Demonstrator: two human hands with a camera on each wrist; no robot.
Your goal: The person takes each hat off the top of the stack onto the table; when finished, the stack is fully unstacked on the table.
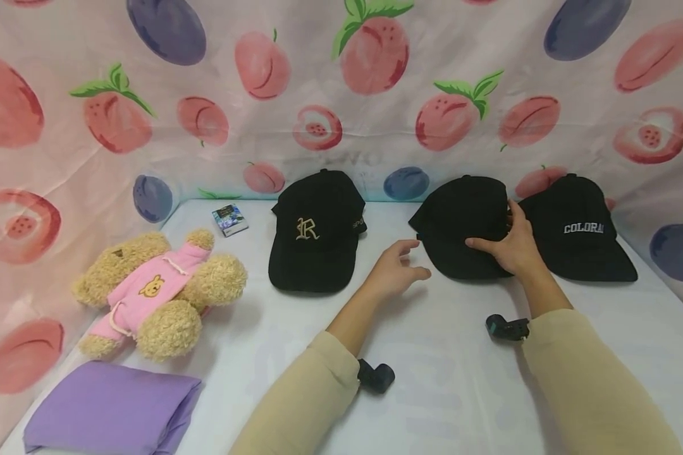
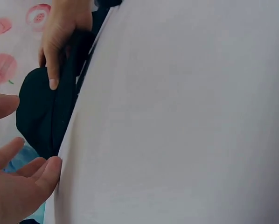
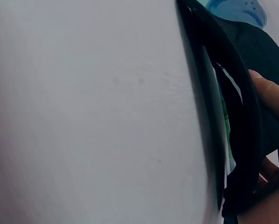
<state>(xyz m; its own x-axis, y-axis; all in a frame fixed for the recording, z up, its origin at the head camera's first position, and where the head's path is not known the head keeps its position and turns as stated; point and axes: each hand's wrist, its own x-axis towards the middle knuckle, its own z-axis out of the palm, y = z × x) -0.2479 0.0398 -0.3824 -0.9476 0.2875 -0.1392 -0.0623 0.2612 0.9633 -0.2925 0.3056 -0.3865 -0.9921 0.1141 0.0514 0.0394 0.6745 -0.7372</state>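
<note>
My right hand (image 1: 515,246) grips a plain black baseball cap (image 1: 461,202) by its right side, thumb across the front and fingers behind. In the right wrist view, the thumb lies on the crown, above the dark curved brim edge (image 3: 251,107). My left hand (image 1: 395,272) is just left of that cap, fingers and thumb spread, holding nothing. A black cap with a gold R (image 1: 313,253) sits left of both hands. To the right, partly behind my right hand, is a black cap with white lettering (image 1: 575,253).
At the left lies a teddy bear (image 1: 153,287) in a pink hoodie, with a folded purple cloth (image 1: 108,407) in front of it. A small blue-patterned box (image 1: 230,219) is near the back. Fruit-print fabric (image 1: 375,126) walls the white table (image 1: 432,392).
</note>
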